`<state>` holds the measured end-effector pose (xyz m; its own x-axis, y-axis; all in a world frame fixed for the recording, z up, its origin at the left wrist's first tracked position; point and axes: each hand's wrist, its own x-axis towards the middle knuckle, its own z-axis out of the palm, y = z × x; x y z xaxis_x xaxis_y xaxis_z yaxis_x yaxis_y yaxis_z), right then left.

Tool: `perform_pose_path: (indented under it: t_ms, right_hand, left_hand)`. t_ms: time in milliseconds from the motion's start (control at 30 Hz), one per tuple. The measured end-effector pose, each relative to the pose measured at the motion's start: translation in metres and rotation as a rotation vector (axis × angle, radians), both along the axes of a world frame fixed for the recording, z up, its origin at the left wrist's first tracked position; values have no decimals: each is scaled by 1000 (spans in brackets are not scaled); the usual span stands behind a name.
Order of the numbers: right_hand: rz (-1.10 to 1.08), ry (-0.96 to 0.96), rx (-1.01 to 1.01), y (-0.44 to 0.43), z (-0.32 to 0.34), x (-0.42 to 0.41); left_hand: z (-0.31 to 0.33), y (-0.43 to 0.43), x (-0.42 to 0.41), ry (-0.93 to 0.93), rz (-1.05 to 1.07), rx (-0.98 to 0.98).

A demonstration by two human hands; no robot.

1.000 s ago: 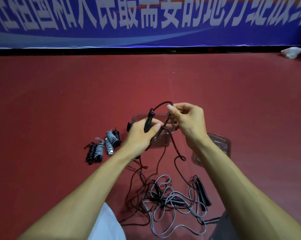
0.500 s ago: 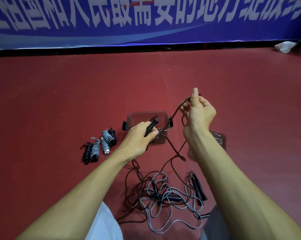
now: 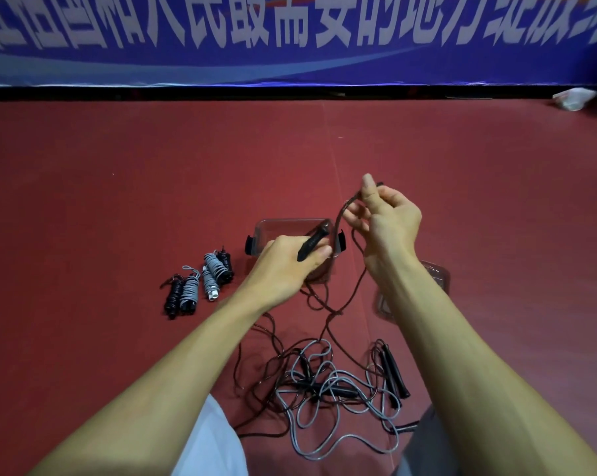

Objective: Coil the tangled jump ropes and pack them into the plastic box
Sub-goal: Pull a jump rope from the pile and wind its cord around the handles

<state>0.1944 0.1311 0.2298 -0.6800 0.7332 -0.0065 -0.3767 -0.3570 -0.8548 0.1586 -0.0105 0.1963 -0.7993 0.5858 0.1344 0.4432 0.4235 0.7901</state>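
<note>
My left hand [image 3: 286,262] grips the black handle [image 3: 312,243] of a dark brown jump rope, just in front of the clear plastic box [image 3: 283,226]. My right hand [image 3: 388,221] is raised to the right of the box and pinches that rope's cord [image 3: 340,218], which arcs up from the handle and hangs down to the floor. A tangle of grey and dark ropes [image 3: 328,389] with black handles lies near my knees. Several coiled ropes [image 3: 200,283] lie in a row left of the box.
The box's clear lid [image 3: 438,273] lies on the red floor, partly hidden behind my right forearm. A blue banner [image 3: 290,39] with white characters runs along the back. A white crumpled thing [image 3: 573,97] sits at the far right.
My right hand lifted away from my left hand, up and to the right, drawing the cord out into a longer loop. My left hand stayed near the box with the handle.
</note>
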Motion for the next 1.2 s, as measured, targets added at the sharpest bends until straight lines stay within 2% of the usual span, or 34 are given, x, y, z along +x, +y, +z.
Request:
perform_pose_path:
  t_ms: [100, 167, 267, 367, 433, 600, 733, 800, 900, 1000, 1067, 1200]
  right_hand:
    - [28, -19, 137, -6, 0, -1]
    - [48, -11, 167, -7, 2, 1]
    - [121, -5, 195, -7, 0, 0]
    - [184, -167, 387, -9, -9, -2]
    - [296, -272, 492, -14, -14, -2]
    - [687, -384, 584, -26, -26, -4]
    - [912, -408, 769, -35, -31, -3]
    - [970, -397, 848, -44, -33, -3]
    - [934, -387, 895, -49, -35, -5]
    - [777, -382, 924, -44, -33, -8]
    - [597, -375, 956, -39, -31, -8]
    - [403, -253, 637, -35, -23, -7]
  left_hand:
    - [-1, 5, 2, 36, -15, -2]
    - [-2, 5, 1, 24, 40, 67]
    - [0, 5, 1, -187, 109, 330]
    - [7, 3, 0, -389, 207, 557]
    - [15, 1, -1, -501, 256, 686]
    - [28, -12, -7, -769, 318, 1044]
    - [31, -23, -12, -842, 336, 1146]
    - [32, -30, -13, -895, 313, 1083]
    - [35, -36, -14, -927, 298, 1002]
    - [34, -39, -18, -897, 341, 1186]
    - [30, -41, -20, -847, 397, 1199]
    - [19, -41, -21, -644, 372, 935]
